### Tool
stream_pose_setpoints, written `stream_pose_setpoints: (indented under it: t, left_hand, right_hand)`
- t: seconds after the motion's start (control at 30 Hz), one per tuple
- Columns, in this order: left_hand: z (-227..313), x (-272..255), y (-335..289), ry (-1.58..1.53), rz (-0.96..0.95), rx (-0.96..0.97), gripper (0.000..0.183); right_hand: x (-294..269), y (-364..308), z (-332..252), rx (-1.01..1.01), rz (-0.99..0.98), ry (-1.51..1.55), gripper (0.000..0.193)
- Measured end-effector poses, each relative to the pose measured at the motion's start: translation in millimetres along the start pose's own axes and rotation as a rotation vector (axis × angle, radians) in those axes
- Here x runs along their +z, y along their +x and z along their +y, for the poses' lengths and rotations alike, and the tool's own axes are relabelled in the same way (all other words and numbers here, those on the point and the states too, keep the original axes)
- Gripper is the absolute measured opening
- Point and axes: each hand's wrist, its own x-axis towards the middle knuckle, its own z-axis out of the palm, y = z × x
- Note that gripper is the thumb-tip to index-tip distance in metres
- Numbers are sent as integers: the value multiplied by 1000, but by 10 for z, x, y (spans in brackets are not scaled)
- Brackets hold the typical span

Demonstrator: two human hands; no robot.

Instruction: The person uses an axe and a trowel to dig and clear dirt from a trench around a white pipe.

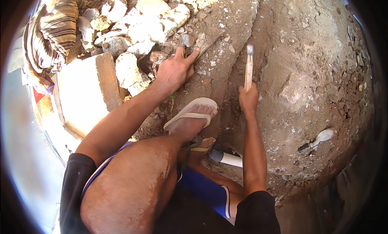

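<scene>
My right hand (249, 97) is closed round the pale wooden handle of a hammer (249, 68). The hammer points away from me, its small grey metal head at the far end. My left hand (173, 70) is at the edge of the rubble, index finger stretched out and the other fingers curled under. From beneath that hand a thin grey pointed metal bar (210, 45), like a chisel, slants to the far right over the soil. The curled fingers seem to hold its near end, which is hidden.
Broken concrete and stones (141, 24) are heaped at far left, beside a large pale block (85, 86) and a striped cloth (56, 26). My sandalled foot (198, 115) stands in the dirt trench. A white pipe (231, 159) lies near my right forearm, a white-and-black object (319, 139) further right.
</scene>
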Motion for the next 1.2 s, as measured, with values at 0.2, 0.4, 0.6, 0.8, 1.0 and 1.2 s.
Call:
stream_pose_setpoints:
  t: [0.2, 0.4, 0.6, 0.8, 1.0, 1.2]
  left_hand:
    - [-31, 17, -36, 33, 19, 18, 57]
    - [144, -38, 151, -2, -20, 56, 57]
    - [5, -2, -53, 32, 12, 13, 54]
    - [50, -32, -7, 38, 9, 2, 56]
    - [55, 12, 14, 30, 14, 9, 56]
    - [-20, 105, 3, 58, 55, 52, 55]
  right_hand:
    - [-584, 316, -1120, -554, 567, 355, 21]
    - [263, 187, 1296, 296, 41, -15, 35]
    - [-612, 188, -1109, -240, 333, 296, 29]
    - [-77, 628, -210, -433, 486, 251, 22]
    - [380, 165, 357, 176, -53, 5, 35]
    - [-575, 180, -1427, -377, 412, 401, 24]
